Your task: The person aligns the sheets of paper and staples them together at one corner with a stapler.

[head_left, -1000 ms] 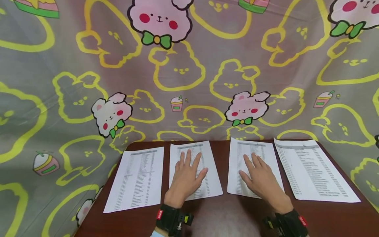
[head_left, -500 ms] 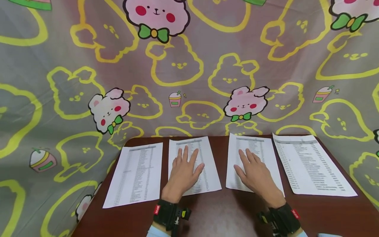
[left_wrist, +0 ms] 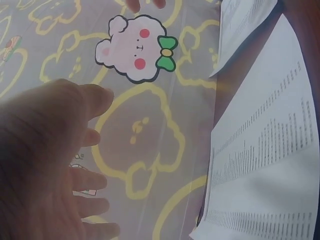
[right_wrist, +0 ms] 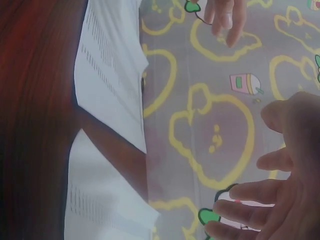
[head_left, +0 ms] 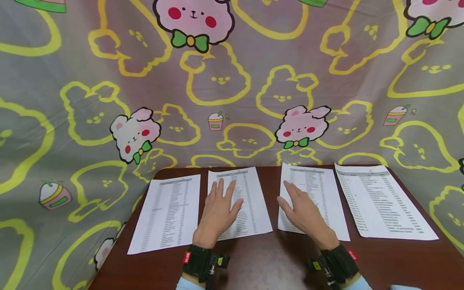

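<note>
The left hand [head_left: 218, 211] is hovering empty, fingers loosely spread, just above the inner left sheet [head_left: 251, 209], right hand [head_left: 305, 210] doing the same over the inner right sheet [head_left: 328, 201], both lying on the table [head_left: 264, 262], long sides kinda pointing away.

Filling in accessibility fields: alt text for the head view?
A person's left hand and right hand hover over the inner two of four printed sheets in a row on a dark brown table. Behind hangs a cartoon-patterned gray cloth.
</note>
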Demonstrator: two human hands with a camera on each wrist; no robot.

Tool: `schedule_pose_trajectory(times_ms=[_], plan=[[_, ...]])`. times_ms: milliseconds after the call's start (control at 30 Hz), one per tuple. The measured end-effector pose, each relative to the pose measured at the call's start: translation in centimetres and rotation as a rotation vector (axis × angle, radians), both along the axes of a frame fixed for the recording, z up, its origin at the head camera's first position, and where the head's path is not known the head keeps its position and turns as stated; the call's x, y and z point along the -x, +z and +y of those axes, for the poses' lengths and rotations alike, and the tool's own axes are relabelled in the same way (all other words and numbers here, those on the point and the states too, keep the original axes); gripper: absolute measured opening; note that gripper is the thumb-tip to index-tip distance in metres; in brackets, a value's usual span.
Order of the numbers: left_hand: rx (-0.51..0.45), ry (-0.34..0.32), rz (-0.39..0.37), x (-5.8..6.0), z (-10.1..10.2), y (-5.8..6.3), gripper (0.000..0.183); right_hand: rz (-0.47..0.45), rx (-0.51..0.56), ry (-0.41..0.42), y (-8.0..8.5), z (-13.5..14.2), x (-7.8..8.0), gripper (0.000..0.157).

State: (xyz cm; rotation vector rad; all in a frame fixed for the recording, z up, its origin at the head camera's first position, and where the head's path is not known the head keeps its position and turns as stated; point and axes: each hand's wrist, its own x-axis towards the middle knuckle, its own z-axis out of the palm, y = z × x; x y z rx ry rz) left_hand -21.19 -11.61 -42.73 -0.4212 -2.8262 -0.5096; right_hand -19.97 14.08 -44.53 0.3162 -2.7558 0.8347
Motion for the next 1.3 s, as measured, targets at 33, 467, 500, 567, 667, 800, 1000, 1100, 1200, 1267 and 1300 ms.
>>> schedule_pose_trajectory(times_ms=[33,467,500,567,667,800,1000,1100,1200,1267,1300], plan=[[0.001,-0.002,0.004,0.1,0.0,0.0,0.064,-0.001,0.013,-0.005,0.0,-0.1,0.1,0.063],[0.020,-0.014,0.080,0.6,-2.1,0.5,0.061,-0.102,0.110,0.045,0.4,-2.1,1.0,0.069],[0.028,-0.019,0.095,0.7,-2.1,0.7,0.061,-0.106,0.119,0.048,0.4,-2.2,1.0,0.069],[0.036,-0.009,0.103,0.8,-2.4,1.1,0.061,-0.109,0.120,0.060,0.4,-2.3,1.1,0.069],[0.037,0.027,0.091,0.7,-3.0,1.4,0.061,-0.119,0.120,0.083,0.2,-2.8,1.0,0.069],[0.024,0.062,0.071,0.6,-3.8,1.0,0.062,-0.118,0.142,0.111,0.1,-3.8,0.9,0.069],[0.034,0.083,0.088,0.4,-4.9,0.8,0.062,-0.109,0.232,0.176,0.0,-5.4,1.4,0.064],[0.038,0.118,0.097,-0.3,-6.2,0.7,0.061,-0.158,0.246,0.221,-0.6,-6.4,1.5,0.064],[0.044,0.147,0.096,-0.7,-7.2,0.6,0.061,-0.189,0.266,0.245,-1.1,-7.1,1.6,0.064],[0.051,0.150,0.098,-0.5,-7.5,0.6,0.062,-0.180,0.286,0.232,-1.4,-7.1,1.7,0.062],[0.054,0.152,0.095,-0.4,-7.7,0.5,0.063,-0.171,0.293,0.223,-1.5,-7.1,1.8,0.061]])
